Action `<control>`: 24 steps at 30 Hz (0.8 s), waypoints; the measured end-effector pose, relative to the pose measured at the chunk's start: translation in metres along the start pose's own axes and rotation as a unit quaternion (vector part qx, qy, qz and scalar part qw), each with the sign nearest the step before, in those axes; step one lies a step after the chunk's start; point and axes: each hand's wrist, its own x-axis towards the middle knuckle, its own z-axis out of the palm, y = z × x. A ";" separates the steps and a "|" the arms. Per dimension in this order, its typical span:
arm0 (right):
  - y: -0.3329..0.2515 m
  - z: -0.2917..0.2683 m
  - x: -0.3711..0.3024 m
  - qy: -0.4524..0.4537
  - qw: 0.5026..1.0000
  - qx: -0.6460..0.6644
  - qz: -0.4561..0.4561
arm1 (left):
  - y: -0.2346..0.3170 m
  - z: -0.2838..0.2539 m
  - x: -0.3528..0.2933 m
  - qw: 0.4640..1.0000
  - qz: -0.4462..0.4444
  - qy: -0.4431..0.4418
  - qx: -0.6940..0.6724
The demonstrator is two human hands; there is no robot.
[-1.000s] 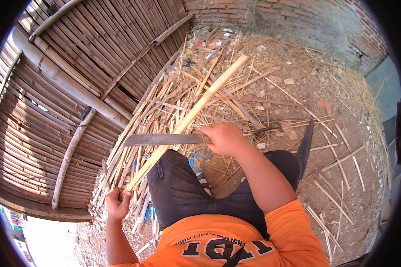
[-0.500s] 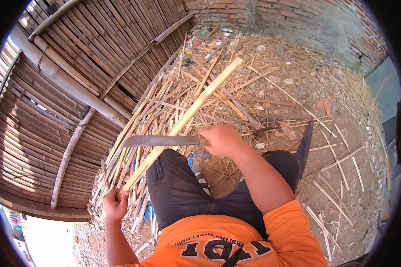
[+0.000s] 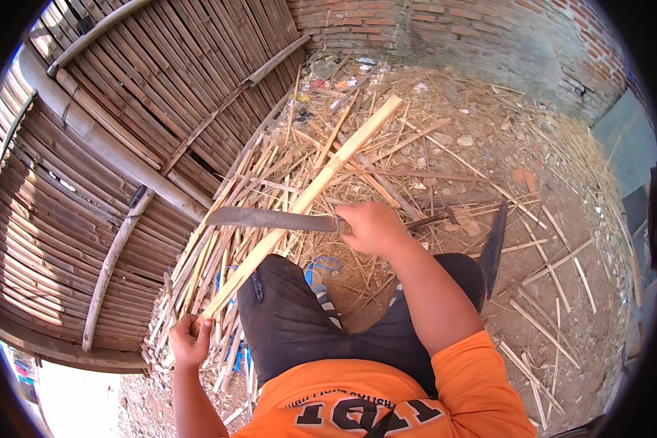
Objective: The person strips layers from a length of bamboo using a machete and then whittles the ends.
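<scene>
My left hand (image 3: 190,340), at the lower left, is closed around the near end of a long pale wooden strip (image 3: 358,147). The strip slants up and away to the right, over the scattered sticks, past my left knee. In my right hand (image 3: 374,228) is the handle of a machete (image 3: 266,218), mostly covered by my fingers. Its dark, worn blade points left and lies across the middle of the strip. Whether blade and strip touch, I cannot tell.
A heap of split sticks (image 3: 212,248) lies beside my left leg, along a bamboo slat wall (image 3: 124,131). Ahead stands a brick wall (image 3: 460,36), with straw and litter below it. A long dark flat piece (image 3: 495,252) leans by my right knee. Loose sticks (image 3: 544,328) lie at right.
The machete and my right hand have shifted slightly forward along the strip. My left hand keeps its hold on the near end. The view has tilted a little.
</scene>
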 end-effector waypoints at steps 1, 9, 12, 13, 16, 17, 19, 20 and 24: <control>-0.004 0.002 0.001 -0.012 1.000 0.001 -0.023 | 0.000 0.000 0.002 1.000 -0.002 0.005 -0.007; 0.052 -0.013 0.005 0.093 0.973 0.063 0.202 | 0.022 -0.006 0.003 0.998 0.031 0.002 0.057; 0.036 -0.014 0.005 0.071 0.969 0.075 0.223 | 0.028 0.008 0.005 0.996 0.057 0.044 0.052; 0.028 -0.015 0.004 0.054 0.972 0.070 0.216 | 0.032 0.016 0.010 0.995 0.067 0.040 0.063; 0.008 0.009 -0.001 -0.002 0.999 0.028 0.037 | 0.049 0.036 0.024 0.993 0.084 0.036 0.073; -0.001 0.011 0.000 -0.043 0.999 0.009 -0.021 | 0.053 0.038 0.027 0.992 0.087 0.038 0.079; -0.010 0.009 0.000 -0.068 0.997 -0.016 -0.038 | 0.065 0.038 0.031 0.991 0.095 0.039 0.089; -0.010 0.008 0.000 -0.081 0.995 -0.029 -0.046 | 0.070 0.033 0.032 0.990 0.103 0.040 0.087; 0.045 -0.008 -0.001 0.039 0.987 0.088 0.132 | 0.052 0.020 0.030 0.973 0.176 0.107 0.101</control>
